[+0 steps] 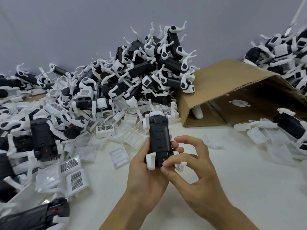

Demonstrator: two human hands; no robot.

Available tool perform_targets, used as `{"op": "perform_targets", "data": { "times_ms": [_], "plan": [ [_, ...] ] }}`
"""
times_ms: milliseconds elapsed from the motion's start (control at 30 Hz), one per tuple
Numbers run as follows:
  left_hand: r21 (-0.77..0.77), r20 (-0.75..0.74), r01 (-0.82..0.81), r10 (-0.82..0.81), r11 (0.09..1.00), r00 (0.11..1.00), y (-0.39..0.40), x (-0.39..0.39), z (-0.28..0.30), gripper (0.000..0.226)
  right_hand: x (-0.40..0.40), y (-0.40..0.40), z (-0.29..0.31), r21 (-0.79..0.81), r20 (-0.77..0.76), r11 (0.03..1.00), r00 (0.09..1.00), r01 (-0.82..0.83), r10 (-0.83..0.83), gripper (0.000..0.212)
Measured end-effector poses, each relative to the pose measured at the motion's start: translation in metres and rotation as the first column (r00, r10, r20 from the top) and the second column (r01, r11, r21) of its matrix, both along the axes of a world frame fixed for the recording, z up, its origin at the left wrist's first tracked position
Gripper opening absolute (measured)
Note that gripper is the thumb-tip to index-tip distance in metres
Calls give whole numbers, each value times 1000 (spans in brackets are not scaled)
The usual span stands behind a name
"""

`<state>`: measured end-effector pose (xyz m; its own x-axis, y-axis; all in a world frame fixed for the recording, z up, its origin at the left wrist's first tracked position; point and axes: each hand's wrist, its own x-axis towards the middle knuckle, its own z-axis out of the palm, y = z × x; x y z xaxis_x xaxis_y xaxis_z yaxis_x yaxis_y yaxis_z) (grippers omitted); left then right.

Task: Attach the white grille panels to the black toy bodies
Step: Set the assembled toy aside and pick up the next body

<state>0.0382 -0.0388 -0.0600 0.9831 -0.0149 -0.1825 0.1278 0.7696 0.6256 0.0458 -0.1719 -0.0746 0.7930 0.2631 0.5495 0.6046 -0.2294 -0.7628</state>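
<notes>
My left hand (146, 165) grips the black body (159, 136) upright over the table (232, 188). Right hand (191, 165) pinches its lower end, other fingers spread. Loose grille panels (76, 179) lie left, near the pile (141, 72).

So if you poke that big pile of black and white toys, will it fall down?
Probably some would slide. The pile of toys is heaped loosely, bodies lying at all angles, so the top ones could tumble. Their thin white legs stick out and look tangled together, which might hold a few back. They look like light plastic, so a small push may shift them.
</notes>
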Motion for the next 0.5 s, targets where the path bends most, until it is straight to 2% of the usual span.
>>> {"op": "perform_targets", "data": {
  "times_ms": [333, 500],
  "plan": [
    [-44, 25, 12, -11, 999, 1000, 1, 1, -1, 51, 0, 0, -1, -13, 5, 998, 998, 64, -64, 33],
    [0, 54, -41, 41, 999, 998, 8, 3, 5, 48, 5, -2, -3, 28, -109, 996, 990, 88, -84, 65]
  ]
}}
